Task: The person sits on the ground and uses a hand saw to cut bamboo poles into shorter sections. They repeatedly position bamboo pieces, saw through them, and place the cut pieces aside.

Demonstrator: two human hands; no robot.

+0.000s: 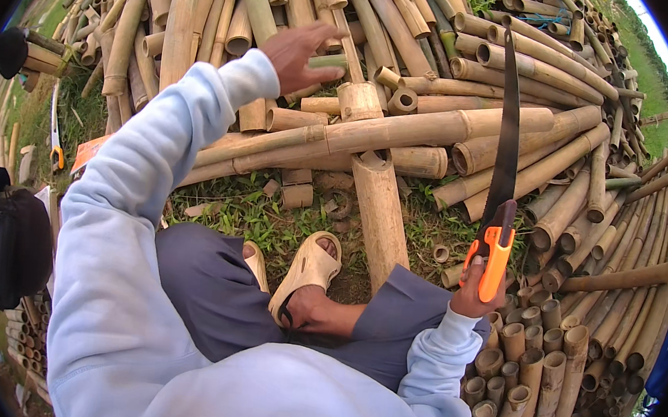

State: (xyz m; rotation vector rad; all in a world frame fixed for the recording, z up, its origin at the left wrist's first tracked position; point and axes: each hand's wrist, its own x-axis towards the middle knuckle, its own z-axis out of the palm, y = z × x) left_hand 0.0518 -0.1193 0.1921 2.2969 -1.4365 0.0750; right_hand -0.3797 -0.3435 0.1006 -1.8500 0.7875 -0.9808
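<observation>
Inside R hand (469, 295), orange-hdl saw (504, 164)

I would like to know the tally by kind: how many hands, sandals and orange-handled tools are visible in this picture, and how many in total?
Hands: 2 (left hand, right hand)
Sandals: 2 (left sandal, right sandal)
Orange-handled tools: 2 (saw in the right hand, another tool at the far left)
Total: 6
</observation>
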